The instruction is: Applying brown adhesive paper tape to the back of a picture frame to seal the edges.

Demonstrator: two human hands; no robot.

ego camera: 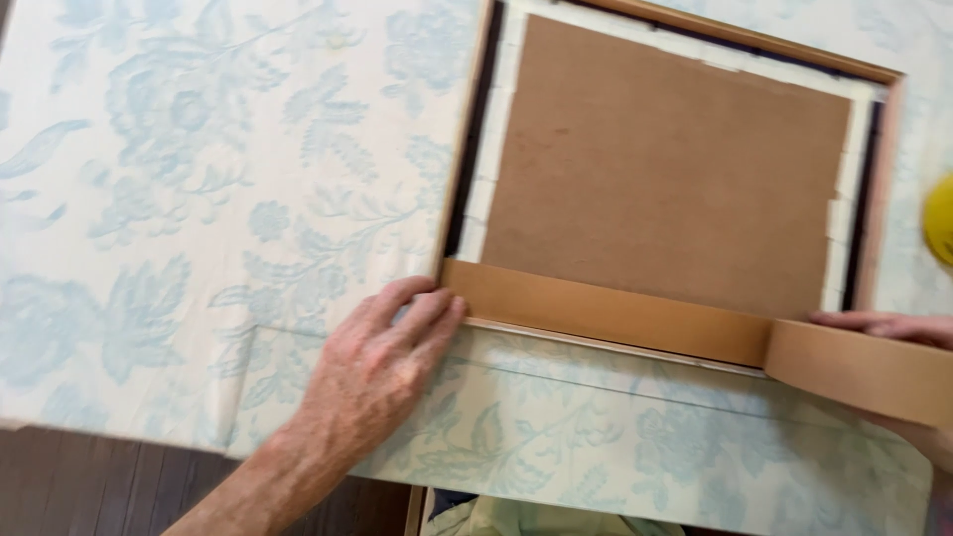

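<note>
Left hand [382,362] pins brown tape [606,310] at frame [459,159] corner; right hand [893,326] holds tape.

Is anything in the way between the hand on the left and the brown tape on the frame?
No, nothing visible. The left hand has its fingertips right at the end of the brown tape strip, which runs along the frame's near edge. The right hand holds the tape's other end.

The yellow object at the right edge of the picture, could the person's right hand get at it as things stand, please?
Probably not freely: the right hand is holding the brown tape strip stretched along the frame. The yellow object lies close above it, with nothing between.
</note>
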